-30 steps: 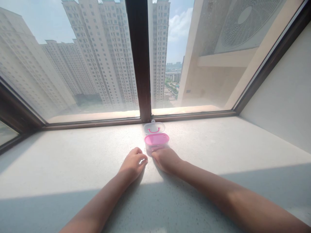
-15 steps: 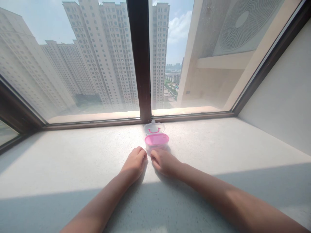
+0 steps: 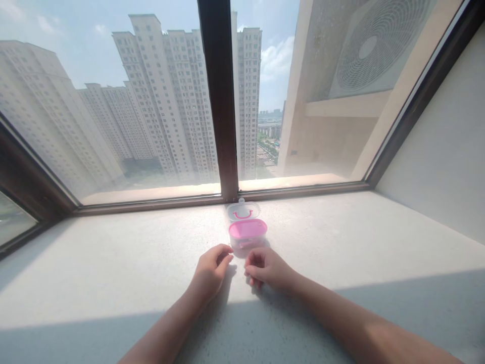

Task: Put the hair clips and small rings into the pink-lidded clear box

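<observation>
A small oval plastic box (image 3: 248,242) with a pink top panel stands on the white sill. Its clear lid (image 3: 235,207), which has a pink handle (image 3: 243,216), is tipped back behind it towards the window. My left hand (image 3: 214,265) is just in front of the box's left end, thumb and forefinger slightly apart with nothing visible between them. Close to the box's front right, my right hand (image 3: 270,268) has its fingers curled and its thumb and forefinger brought together. Whatever they may pinch is too small or hidden to make out.
The sill (image 3: 125,263) is a wide pale ledge, with a shadow across its near part. Behind the box rises a dark window frame post (image 3: 225,111). A white wall (image 3: 447,151) bounds the right side. Tall buildings (image 3: 170,91) show through the glass.
Both hands have drawn back slightly from the box and apart from each other. The left thumb and forefinger have parted. The view has tilted up a little.
</observation>
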Motion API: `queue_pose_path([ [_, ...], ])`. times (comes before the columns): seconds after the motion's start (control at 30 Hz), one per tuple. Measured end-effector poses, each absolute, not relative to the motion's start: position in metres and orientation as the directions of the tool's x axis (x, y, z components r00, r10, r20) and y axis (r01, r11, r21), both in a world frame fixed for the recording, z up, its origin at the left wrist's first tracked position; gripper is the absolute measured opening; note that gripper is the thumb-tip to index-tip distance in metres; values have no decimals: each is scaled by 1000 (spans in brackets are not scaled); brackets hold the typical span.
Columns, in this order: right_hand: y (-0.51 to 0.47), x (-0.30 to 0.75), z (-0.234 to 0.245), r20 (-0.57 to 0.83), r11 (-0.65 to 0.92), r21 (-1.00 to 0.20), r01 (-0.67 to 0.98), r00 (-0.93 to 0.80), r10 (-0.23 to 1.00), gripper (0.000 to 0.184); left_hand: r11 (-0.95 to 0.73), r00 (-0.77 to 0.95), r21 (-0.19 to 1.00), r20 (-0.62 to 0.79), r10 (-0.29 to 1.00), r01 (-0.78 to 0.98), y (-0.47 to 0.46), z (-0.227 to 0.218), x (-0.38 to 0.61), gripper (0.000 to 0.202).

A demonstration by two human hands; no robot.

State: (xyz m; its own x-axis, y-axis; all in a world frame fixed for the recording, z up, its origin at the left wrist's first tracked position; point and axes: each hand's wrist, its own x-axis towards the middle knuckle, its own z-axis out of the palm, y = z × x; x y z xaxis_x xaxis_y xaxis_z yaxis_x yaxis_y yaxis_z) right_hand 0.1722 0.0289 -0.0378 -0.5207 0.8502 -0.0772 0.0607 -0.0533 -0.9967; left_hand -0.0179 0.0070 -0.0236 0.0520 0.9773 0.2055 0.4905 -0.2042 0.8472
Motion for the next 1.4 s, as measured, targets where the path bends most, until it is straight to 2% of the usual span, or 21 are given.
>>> queue_pose_path([
  [0.1,31,174,-38,-82,-94,-996,7,-555,828,14,-136,27,901,137,990,412,9,-24,-17,20],
  [0.27,31,174,-34,-78,-111,-994,-20,-583,809,16,86,24,973,-93,995,214,7,-20,-10,19],
  [0.43,32,174,-35,-71,-125,-991,-52,-591,804,23,207,70,978,-208,976,27,6,-22,-5,21],
  [0.57,33,174,-38,-67,-126,-990,-59,-590,804,29,202,102,978,-206,973,46,6,-21,-7,24],
  [0.83,34,174,-34,-96,-116,-993,3,-591,801,25,258,99,961,-268,958,100,5,-16,-5,32],
  [1.07,34,173,-34,-111,-161,-986,-38,-566,817,22,238,91,959,-253,963,153,7,-18,-6,36],
  [1.4,38,176,-35,-125,-186,-982,-36,-616,778,32,186,182,970,-213,960,157,7,-19,-7,35],
])
